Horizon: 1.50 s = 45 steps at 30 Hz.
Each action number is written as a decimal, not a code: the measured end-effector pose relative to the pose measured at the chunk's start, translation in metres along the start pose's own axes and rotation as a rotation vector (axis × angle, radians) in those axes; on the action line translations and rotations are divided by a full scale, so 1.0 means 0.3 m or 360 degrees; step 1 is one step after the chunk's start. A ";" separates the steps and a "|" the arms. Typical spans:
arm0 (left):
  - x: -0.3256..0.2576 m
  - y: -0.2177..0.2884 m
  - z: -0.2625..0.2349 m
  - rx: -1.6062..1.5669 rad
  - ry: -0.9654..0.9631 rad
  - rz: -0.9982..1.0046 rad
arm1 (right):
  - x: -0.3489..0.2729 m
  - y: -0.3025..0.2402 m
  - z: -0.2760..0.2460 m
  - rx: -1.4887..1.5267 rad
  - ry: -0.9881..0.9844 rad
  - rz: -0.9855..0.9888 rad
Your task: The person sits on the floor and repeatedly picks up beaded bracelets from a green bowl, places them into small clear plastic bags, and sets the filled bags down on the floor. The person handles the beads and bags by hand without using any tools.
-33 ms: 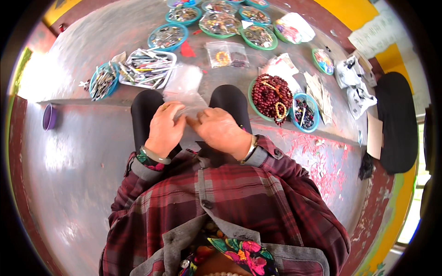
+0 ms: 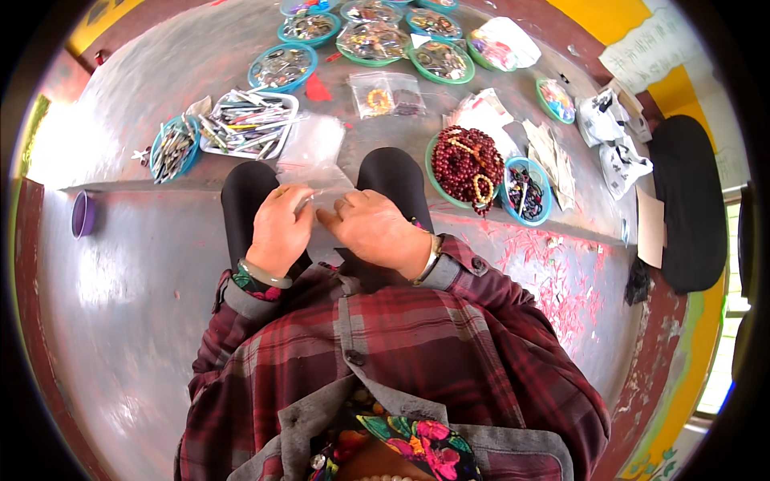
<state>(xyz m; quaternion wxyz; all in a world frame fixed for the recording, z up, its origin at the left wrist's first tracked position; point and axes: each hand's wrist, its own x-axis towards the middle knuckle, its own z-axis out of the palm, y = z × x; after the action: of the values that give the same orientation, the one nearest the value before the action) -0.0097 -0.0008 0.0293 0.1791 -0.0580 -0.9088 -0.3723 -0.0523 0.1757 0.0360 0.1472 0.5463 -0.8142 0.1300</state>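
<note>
My left hand (image 2: 281, 229) is above my lap, thumb and fingers closed on the near edge of a clear plastic bag (image 2: 322, 178). Facing it, my right hand (image 2: 380, 228) has bent fingers pinching the same bag's other side. Thin and see-through, the bag spans the gap between my knees. Just beyond it, a stack of clear plastic bags (image 2: 314, 139) lies at the ledge's edge. The fingertips are partly hidden, so anything small between them cannot be made out.
Left on the raised ledge are a white tray of pens (image 2: 251, 126) and a blue basket of pens (image 2: 176, 151). To the right stand a green basket of dark red beads (image 2: 459, 166) and a blue basket (image 2: 525, 192). Bagged bracelets (image 2: 377, 101) lie ahead, before several filled baskets.
The hands have drawn slightly apart, leaving a small gap between the fingertips. The whole view has shifted a little; the baskets and tray stay in place.
</note>
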 end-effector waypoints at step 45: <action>0.098 0.011 0.057 -0.0126 0.0048 -0.0040 | -0.652 1.123 0.170 -0.0524 0.0135 0.1542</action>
<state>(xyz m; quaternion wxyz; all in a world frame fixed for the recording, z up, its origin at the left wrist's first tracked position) -0.0411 0.0126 0.0309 0.1857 -0.0480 -0.8912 -0.4111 -0.2996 0.4478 -0.1029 0.1869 0.0702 -0.9770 0.0754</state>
